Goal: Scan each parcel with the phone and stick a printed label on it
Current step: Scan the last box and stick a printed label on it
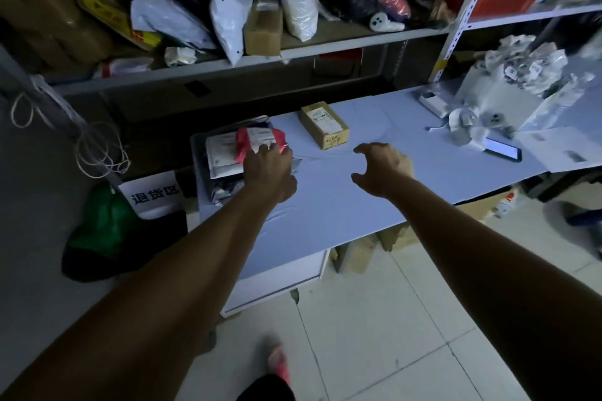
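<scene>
A pink soft parcel [257, 138] with a white label lies on top of a stack of flat mailers [221, 159] at the left end of the blue table [325, 205]. My left hand [268, 169] grips the parcel's near edge. My right hand [381, 169] hovers above the table's middle, fingers spread and curved, holding nothing. A small brown cardboard box [324, 124] with a label stands beyond my hands. The phone [502, 149], screen lit, lies on the table at the right. A white label printer [435, 103] sits at the back right.
A tape roll [461, 122] and crumpled label backing [524, 65] crowd the table's right end. Shelves behind hold bags and boxes [264, 26]. A green bag [104, 225] and a white sign [153, 194] stand on the floor at left. Cartons sit under the table.
</scene>
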Motion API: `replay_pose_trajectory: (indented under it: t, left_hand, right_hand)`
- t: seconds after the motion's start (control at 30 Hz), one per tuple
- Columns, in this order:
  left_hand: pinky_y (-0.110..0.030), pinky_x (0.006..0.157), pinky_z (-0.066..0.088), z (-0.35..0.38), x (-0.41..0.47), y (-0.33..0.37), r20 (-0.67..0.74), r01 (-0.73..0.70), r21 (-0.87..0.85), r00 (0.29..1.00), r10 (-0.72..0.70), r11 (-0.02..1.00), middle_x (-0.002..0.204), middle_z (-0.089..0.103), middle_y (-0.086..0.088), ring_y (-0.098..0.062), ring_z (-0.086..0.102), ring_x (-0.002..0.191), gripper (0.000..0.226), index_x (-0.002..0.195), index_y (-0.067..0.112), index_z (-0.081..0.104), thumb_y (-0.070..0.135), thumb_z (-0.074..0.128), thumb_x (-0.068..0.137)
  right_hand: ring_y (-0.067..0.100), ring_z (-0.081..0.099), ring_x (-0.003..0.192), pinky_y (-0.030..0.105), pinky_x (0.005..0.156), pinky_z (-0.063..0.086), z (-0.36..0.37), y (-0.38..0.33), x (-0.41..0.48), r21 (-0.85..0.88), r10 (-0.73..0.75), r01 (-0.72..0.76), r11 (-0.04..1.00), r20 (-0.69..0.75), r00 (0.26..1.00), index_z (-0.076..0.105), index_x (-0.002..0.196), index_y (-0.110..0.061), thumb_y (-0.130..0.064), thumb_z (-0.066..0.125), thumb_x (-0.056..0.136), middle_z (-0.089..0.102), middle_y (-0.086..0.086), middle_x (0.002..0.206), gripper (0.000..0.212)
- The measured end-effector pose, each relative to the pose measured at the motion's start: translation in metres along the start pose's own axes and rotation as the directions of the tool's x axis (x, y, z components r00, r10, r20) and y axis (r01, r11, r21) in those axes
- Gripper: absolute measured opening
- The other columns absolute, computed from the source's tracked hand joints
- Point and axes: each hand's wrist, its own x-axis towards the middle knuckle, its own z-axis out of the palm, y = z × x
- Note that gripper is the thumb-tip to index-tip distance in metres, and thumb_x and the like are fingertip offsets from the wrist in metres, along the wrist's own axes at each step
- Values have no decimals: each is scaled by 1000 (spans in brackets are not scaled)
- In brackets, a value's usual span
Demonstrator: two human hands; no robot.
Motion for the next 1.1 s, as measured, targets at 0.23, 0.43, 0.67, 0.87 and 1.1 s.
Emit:
replay_pose_trajectory:
  t: [0.23,0.43,0.67,0.87,1.1]
  left_hand:
    - [-44,106,43,57,114,26,152,131,-417,986,-74,899,148,45,-9,-31,44,135,62,150,20,37,50,50,97]
    - [-45,100,50,112,207,46,181,278,-729,960,-216,625,146,53,-12,-33,56,126,61,151,16,39,41,56,98]
    - [-43,114,38,160,300,66,352,475,-723,878,-323,502,154,44,-13,-30,43,141,68,154,11,34,44,56,99]
    - [-43,105,48,191,359,104,494,582,-774,802,-336,251,141,57,-9,-29,55,128,57,143,17,44,38,66,94]
    - [-49,107,46,213,378,139,529,629,-767,730,-434,123,137,50,-15,-31,53,126,71,148,18,40,30,76,88]
  right_hand:
    - [21,58,126,35,97,49,15,52,106,272,88,-95,957,40,995,57,139,-30,-40,74,85,61,-1,138,57]
    - [16,62,120,38,98,54,50,73,199,435,-82,54,899,44,996,61,136,-28,-31,74,88,64,0,133,50]
    - [22,61,121,35,99,52,113,82,322,463,-124,32,886,171,977,56,141,-21,-31,73,90,64,5,135,56]
    - [31,55,121,37,91,47,161,85,414,431,-169,39,902,268,948,54,139,-18,-36,72,90,67,6,125,55]
    - [23,64,114,37,90,56,176,121,453,585,-306,24,810,388,869,63,128,-19,-38,79,83,70,1,122,52]
